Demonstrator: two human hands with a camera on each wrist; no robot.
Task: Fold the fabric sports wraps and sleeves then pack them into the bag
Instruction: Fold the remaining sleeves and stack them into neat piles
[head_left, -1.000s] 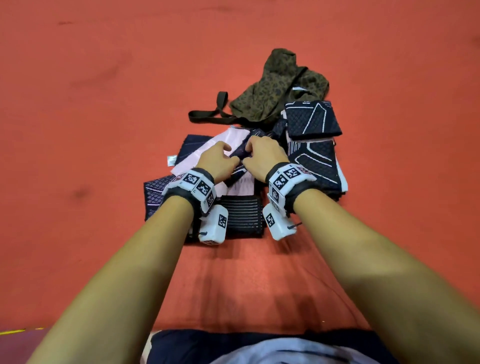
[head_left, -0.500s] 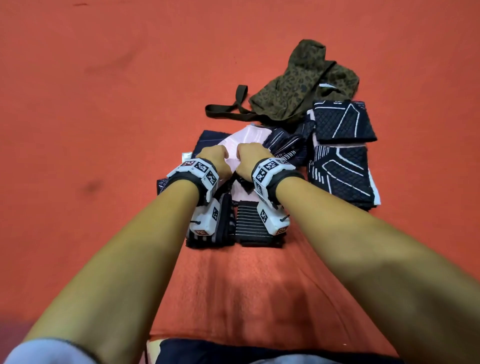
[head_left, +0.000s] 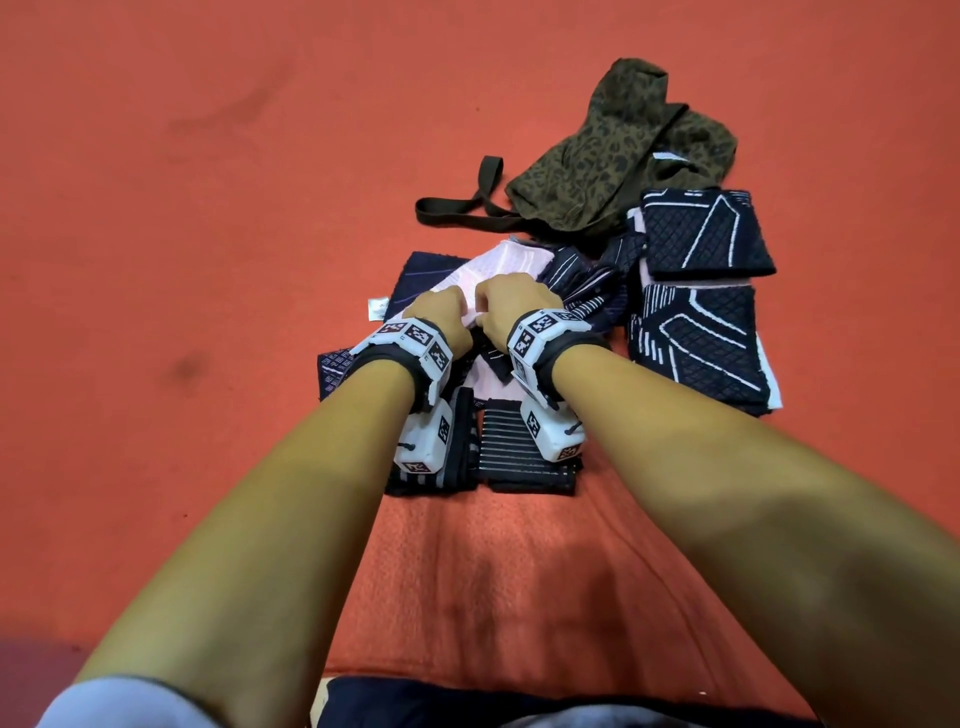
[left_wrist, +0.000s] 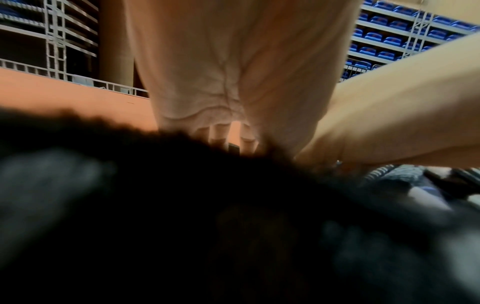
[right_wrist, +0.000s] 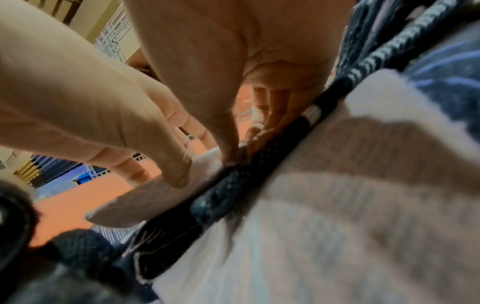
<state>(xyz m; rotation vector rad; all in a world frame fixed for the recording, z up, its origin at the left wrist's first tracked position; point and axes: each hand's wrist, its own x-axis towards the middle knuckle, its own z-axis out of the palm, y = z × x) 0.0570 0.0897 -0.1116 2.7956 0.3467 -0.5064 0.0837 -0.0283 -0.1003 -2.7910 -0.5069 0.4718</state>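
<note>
A navy sleeve with a pale pink inside (head_left: 498, 270) lies spread on the orange floor, its ribbed cuffs (head_left: 519, 452) nearest me. My left hand (head_left: 441, 317) and right hand (head_left: 511, 306) sit side by side on it, fingers curled, each pinching a fold of the pink and navy fabric (right_wrist: 207, 164). Two folded navy sleeves with white lines (head_left: 701, 234) (head_left: 696, 348) are stacked to the right. The olive leopard-print bag (head_left: 618, 150) lies crumpled behind them, its strap (head_left: 467, 208) trailing left. The left wrist view is mostly dark fabric.
Orange matting (head_left: 208, 208) surrounds the pile on all sides. A small white label (head_left: 376, 307) pokes out at the sleeve's left edge. My knees in dark clothing (head_left: 519, 706) are at the bottom of the head view.
Both hands drew back toward me across the sleeve and closed into fists side by side, gathering the pink fabric. The head view shifted so the pile sits further right.
</note>
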